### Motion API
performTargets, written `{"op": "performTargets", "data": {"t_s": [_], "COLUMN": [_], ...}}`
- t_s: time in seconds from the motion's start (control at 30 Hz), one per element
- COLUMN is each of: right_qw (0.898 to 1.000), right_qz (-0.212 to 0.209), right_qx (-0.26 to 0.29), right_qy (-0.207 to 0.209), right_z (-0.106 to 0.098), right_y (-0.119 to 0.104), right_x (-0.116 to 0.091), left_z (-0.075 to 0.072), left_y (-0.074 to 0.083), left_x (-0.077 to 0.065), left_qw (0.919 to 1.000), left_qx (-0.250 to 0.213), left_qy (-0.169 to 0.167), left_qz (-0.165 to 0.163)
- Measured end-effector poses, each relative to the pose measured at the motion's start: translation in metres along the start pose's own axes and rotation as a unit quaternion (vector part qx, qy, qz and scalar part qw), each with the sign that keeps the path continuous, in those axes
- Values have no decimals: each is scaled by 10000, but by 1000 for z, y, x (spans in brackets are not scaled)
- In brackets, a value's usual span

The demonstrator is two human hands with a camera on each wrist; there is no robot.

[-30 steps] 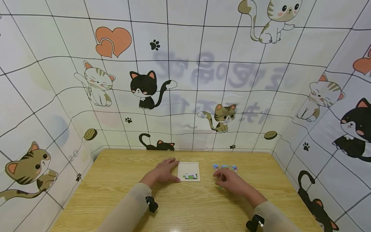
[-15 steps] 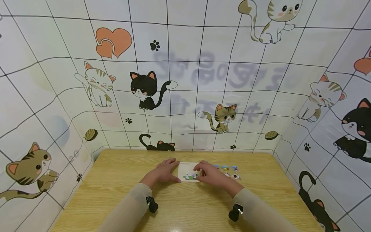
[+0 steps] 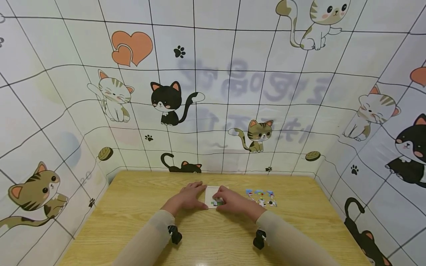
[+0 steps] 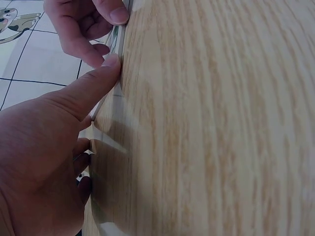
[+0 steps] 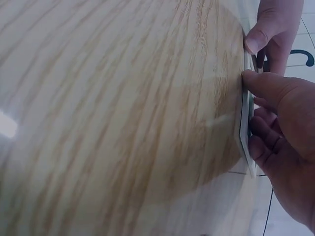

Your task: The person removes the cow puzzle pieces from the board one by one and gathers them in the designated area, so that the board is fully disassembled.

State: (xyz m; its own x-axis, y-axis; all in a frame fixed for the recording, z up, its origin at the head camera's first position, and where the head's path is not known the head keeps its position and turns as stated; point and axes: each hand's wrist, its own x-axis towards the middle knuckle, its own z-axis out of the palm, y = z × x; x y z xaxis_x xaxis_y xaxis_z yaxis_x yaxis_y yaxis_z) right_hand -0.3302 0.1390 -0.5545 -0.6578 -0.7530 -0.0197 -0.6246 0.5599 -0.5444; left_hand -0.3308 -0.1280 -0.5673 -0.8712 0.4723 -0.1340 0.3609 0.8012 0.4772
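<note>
A small square puzzle tray [image 3: 209,190] with a pale frame lies on the table, and puzzle pieces with a green and white print [image 3: 214,203] sit along its near side. My left hand [image 3: 188,196] rests against the tray's left side, its thumb [image 4: 93,86] along the near edge. Over the tray, my right hand [image 3: 231,201] has its fingers bent down and pinches a puzzle piece, mostly hidden under them. Its thumb [image 5: 268,86] is at the tray's near edge.
Several loose puzzle pieces [image 3: 261,193] with colourful prints lie in rows on the wooden table [image 3: 199,236], right of the tray. Behind the table hangs a white gridded cloth [image 3: 213,111] with cartoon cats.
My right hand has moved left from the loose puzzle pieces to over the tray, and the pieces it covered now show. The left hand has stayed at the tray's left side.
</note>
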Motion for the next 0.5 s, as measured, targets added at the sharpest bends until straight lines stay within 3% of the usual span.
{"op": "performTargets", "data": {"t_s": [0.5], "right_qw": [9998], "right_qz": [-57], "right_qx": [169], "right_qy": [128], "right_z": [3], "right_y": [7], "right_x": [-3], "left_z": [0], "left_y": [-1], "left_x": [-1], "left_qw": [10000], "left_qx": [43], "left_qy": [18], "left_qz": [3]}}
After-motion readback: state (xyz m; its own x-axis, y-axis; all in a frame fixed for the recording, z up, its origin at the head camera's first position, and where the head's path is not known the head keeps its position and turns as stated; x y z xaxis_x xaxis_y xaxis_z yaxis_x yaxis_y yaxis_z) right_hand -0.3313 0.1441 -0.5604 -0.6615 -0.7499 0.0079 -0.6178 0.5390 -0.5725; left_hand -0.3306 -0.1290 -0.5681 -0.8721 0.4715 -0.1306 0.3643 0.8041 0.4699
